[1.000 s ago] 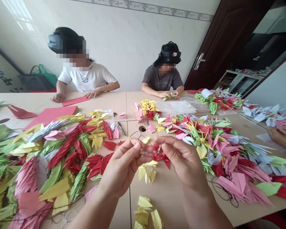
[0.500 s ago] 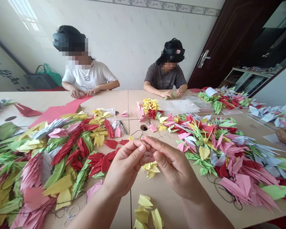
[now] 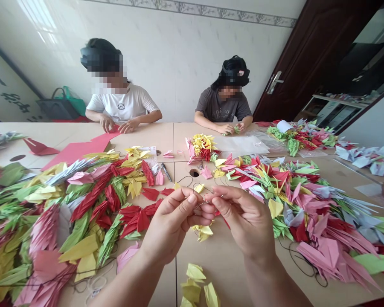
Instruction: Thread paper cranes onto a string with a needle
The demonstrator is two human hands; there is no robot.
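In mid-view, above the table, my left hand (image 3: 179, 217) pinches a thin dark cord (image 3: 192, 176) between thumb and fingers. Close beside it, my right hand (image 3: 243, 217) is also closed, its thumb and forefinger on the same cord. A short gap separates the two hands, with a strand crossing it. Loops of the cord stick up behind the fingertips. Beneath the hands sits a folded yellow paper piece (image 3: 203, 232), partly covered by them. Several more yellow folded pieces (image 3: 195, 273) lie near the table's front edge.
Strings of colourful folded paper (image 3: 92, 204) cover the left side; another heap (image 3: 320, 213) fills the right. A pen (image 3: 166, 172) lies near a table hole (image 3: 194, 173). Red paper sheets (image 3: 80, 152) lie farther back. Two people (image 3: 120, 104) sit opposite, handling paper.
My right hand has drawn slightly away from my left, opening a gap with cord across it. Across the table, a co-worker's hands have shifted over the red paper.
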